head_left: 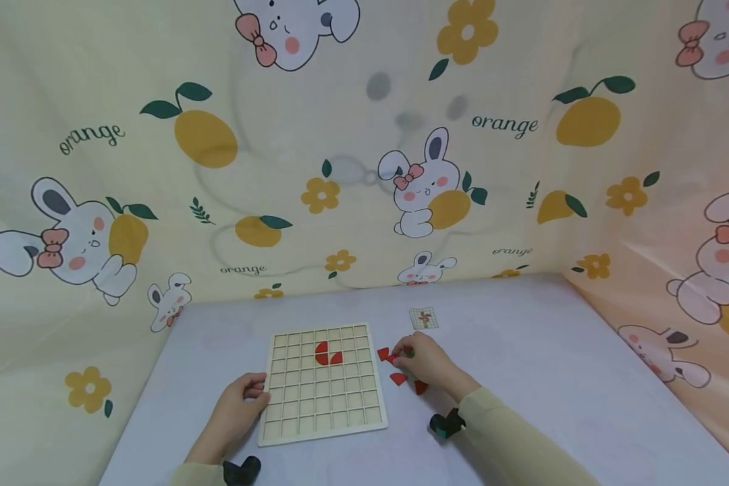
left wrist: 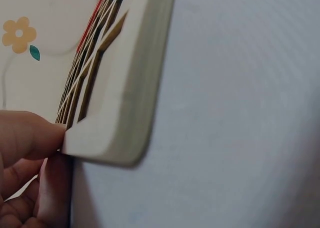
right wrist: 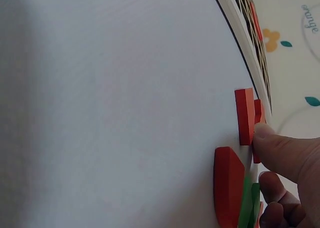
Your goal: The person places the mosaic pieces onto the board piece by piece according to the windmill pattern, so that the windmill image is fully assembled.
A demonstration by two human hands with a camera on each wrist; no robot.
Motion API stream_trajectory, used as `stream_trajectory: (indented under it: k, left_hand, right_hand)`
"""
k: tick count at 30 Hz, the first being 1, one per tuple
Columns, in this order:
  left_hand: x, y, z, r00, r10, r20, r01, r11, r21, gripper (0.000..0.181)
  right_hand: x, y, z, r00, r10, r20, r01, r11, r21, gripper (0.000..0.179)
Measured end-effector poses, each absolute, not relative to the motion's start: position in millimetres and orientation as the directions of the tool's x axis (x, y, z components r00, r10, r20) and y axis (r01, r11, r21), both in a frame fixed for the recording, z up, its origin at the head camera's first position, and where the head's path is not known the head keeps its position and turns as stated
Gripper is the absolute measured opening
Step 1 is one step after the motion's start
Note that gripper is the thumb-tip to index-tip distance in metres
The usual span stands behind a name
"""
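Note:
A cream square grid board lies on the table. Three red quarter-circle pieces sit in its cells towards the far side. My left hand holds the board's left edge between thumb and fingers; the left wrist view shows the digits right at a corner. Beyond the board's right edge, my right hand pinches a red piece, thumb on its face; the other fingers' contact is hidden. Close by are more loose red pieces and green pieces, partly under the hand.
A small printed card with a grid pattern lies behind the right hand. Dark wrist cameras are worn on both wrists. A patterned cloth with rabbits and oranges stands behind and at the sides of the white table.

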State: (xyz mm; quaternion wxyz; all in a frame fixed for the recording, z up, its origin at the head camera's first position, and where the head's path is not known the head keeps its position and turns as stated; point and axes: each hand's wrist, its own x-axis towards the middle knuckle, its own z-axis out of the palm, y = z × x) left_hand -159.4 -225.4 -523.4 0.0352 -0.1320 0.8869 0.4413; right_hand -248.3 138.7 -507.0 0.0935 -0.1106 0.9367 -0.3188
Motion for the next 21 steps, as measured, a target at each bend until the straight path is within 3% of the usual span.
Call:
stream_trajectory:
  k: [9, 21]
  left_hand:
    - [-158, -225, -523, -0.963, -0.202, -0.179, -0.265, 0.575, 0.774, 0.043]
    - [-158, -224, -521, -0.967, -0.200, -0.161, -0.249, 0.585, 0.772, 0.042]
  right_hand:
    - [-247, 134, -505, -0.955, -0.282, -0.087, -0.174, 0.777, -0.604, 0.007]
    - [-236, 133, -499, -0.955, -0.284, -0.085, -0.176, 0.773, -0.609, 0.014]
